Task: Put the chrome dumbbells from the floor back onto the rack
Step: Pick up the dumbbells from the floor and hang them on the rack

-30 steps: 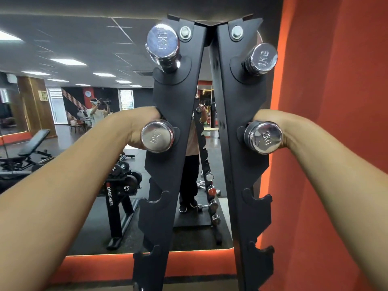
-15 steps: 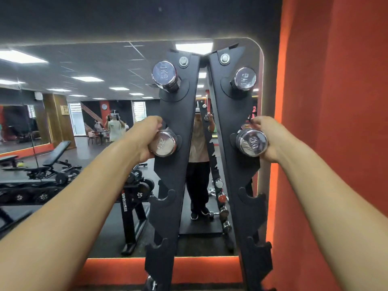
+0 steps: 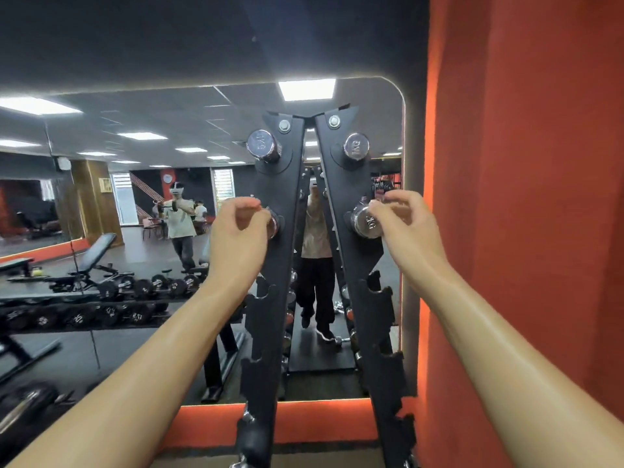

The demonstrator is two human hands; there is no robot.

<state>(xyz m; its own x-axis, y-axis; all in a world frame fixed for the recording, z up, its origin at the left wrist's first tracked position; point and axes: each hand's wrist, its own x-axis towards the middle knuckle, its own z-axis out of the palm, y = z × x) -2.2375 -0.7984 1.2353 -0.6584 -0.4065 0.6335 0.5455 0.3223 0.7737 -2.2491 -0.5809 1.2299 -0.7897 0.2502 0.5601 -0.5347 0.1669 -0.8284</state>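
A black A-frame rack (image 3: 266, 319) stands against a mirror. Its top slots hold two chrome 1 kg dumbbells, one on the left upright (image 3: 261, 146) and one on the right upright (image 3: 356, 145). In the second slots rest two more chrome dumbbells: the left one (image 3: 273, 225) is mostly hidden behind my left hand (image 3: 238, 241), and the right one (image 3: 366, 222) shows its round end. My right hand (image 3: 407, 231) hovers at that end with fingertips brushing it. Both hands have loosely curled fingers, off the handles.
Lower notches (image 3: 378, 292) on both uprights hold nothing. A red padded wall (image 3: 523, 231) runs close on the right. The mirror (image 3: 135, 231) reflects benches, a rack of black dumbbells and people. A chrome piece (image 3: 248, 417) shows low on the left upright.
My hands have come off the two second-row dumbbells and drawn back toward me, leaving them seated in the slots. The view has pulled away from the rack.
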